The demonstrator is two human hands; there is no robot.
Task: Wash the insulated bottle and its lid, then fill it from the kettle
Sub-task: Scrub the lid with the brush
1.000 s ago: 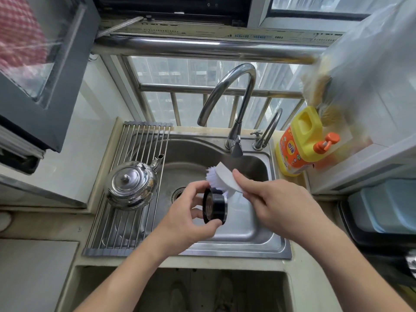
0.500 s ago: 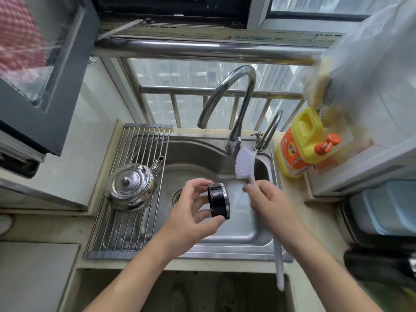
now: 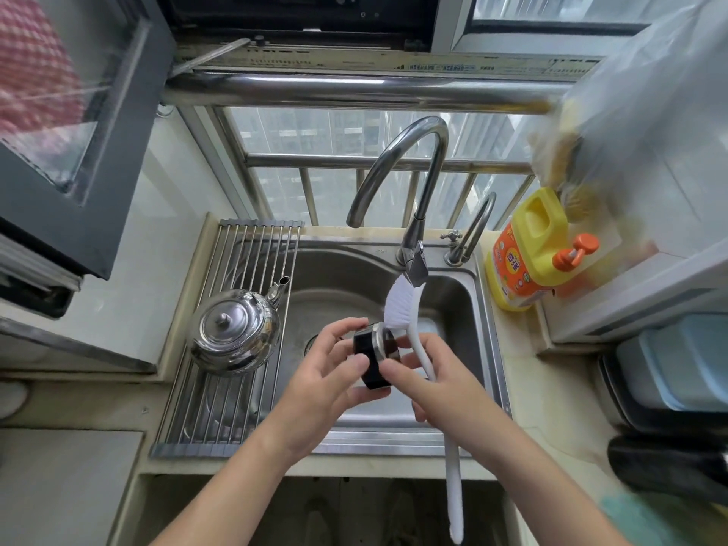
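Occupying the centre of the head view, the stainless sink [image 3: 398, 437] sits under a barred window, with 12 o'clock taken as the window side. A roll-up drying rack [image 3: 252, 246] covers the sink's 9 o'clock side from the rear edge to the front edge. The curved faucet [image 3: 398, 151] rises from the sink deck at 12 o'clock, and its spout arches over toward 10 o'clock. A yellow detergent jug [image 3: 524, 262] with an orange pump stands on the counter at 2 o'clock, just beside the sink rim. The steel kettle [image 3: 232, 333] stands upright on the rack at 9 o'clock, lid on, with its spout pointing toward 1 o'clock. A white long-handled brush [image 3: 398, 307] runs from 12 o'clock to 6 o'clock: the bristle head lies just below the faucet base and touches the rear edge of the lid, and the handle end hangs past the front counter edge. The left hand [image 3: 323, 388] reaches in from 7 o'clock, fingers and thumb curled round the lid. The right hand [image 3: 441, 384] enters from 5 o'clock and grips the brush handle, with its thumb resting on the lid. The black bottle lid [image 3: 372, 356], fitted with a steel band, is held on edge between both hands above the basin centre.
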